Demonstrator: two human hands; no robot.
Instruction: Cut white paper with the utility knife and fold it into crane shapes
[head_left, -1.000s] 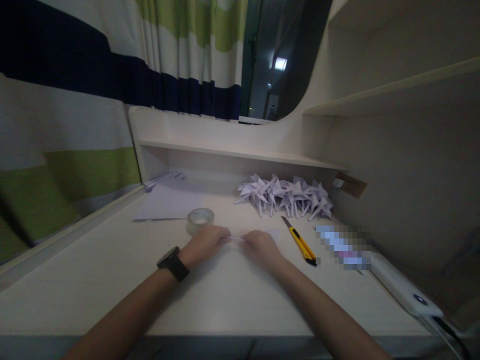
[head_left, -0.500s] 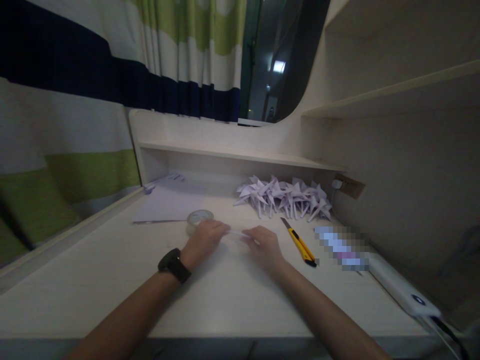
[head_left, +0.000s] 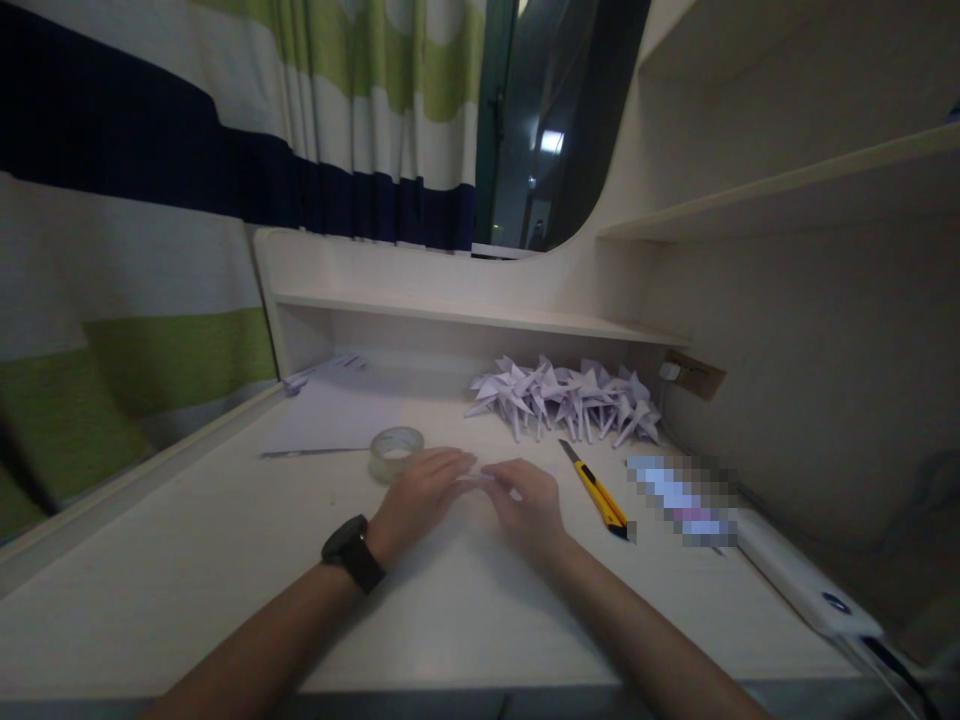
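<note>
My left hand (head_left: 421, 503) and my right hand (head_left: 531, 507) meet low over the desk, fingertips almost together. Between them is a small, thin white paper piece (head_left: 474, 481), pinched at its left end by my left fingers and at its right end by my right thumb and fingers. Most of the paper is hidden by the fingers, so I cannot tell whether it is rolled or flat. A roll of clear tape (head_left: 379, 466) stands just behind my left hand. To the right of my right hand lies a yellow utility knife (head_left: 600, 495) with its blade out.
Folded paper pinwheels (head_left: 570, 395) are heaped at the back right. White paper sheets (head_left: 326, 412) lie at the back left. A blurred-out flat object (head_left: 679, 500) and a white power strip (head_left: 802, 575) line the right side. A low shelf (head_left: 465, 315) spans the back.
My left hand has shifted slightly right, closer to my right hand, so less of the paper shows between them. The view has tilted slightly.
</note>
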